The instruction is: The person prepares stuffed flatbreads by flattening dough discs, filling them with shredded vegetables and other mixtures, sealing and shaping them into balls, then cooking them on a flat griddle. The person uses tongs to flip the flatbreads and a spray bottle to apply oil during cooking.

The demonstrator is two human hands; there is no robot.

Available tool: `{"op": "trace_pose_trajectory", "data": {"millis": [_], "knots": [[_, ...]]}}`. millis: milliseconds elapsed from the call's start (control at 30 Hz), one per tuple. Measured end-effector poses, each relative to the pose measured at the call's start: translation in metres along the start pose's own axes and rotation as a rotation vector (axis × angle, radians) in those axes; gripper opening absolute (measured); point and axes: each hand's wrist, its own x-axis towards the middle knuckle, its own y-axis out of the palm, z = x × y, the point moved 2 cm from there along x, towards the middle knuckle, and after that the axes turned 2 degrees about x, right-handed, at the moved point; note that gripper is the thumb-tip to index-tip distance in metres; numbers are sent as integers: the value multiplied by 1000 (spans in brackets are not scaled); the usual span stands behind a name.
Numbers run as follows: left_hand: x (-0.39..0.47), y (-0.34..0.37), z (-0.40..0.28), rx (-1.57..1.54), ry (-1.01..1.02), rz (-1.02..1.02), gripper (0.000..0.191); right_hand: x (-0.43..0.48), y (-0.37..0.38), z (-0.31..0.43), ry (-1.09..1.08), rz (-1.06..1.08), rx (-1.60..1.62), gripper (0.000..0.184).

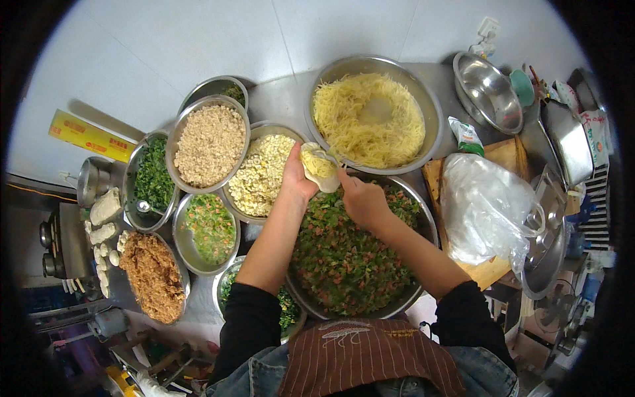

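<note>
My left hand (297, 173) holds up a flat dough wrapper (327, 184) with yellow shredded filling (318, 165) lying on it. My right hand (364, 198) grips a small utensil, its thin end touching or just above the filling; most of it is hidden by the fingers. Both hands are over the near rim of a steel basin of yellow shreds, which look like shredded potato (342, 119). Beneath my right hand sits a large steel basin of chopped greens with pinkish bits (347, 263). Left of my left hand is a bowl of pale diced filling (258, 173).
At left stand bowls of crumbly beige filling (211, 146), chopped greens (151, 168), and brown filling (154, 278), beside several dough pieces (105, 206). To the right, a clear plastic bag (483, 208) lies on a wooden board (506, 154), below an empty steel basin (488, 92).
</note>
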Motion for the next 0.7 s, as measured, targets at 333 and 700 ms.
{"op": "trace_pose_trajectory", "data": {"millis": [333,700], "knots": [[-4,2,2,49,29,7,54,-14,23,9,-21,-367,259,41],[-67,59,3,-39,-54,265,53,9,-71,-125,535,-105,-16,29]]}}
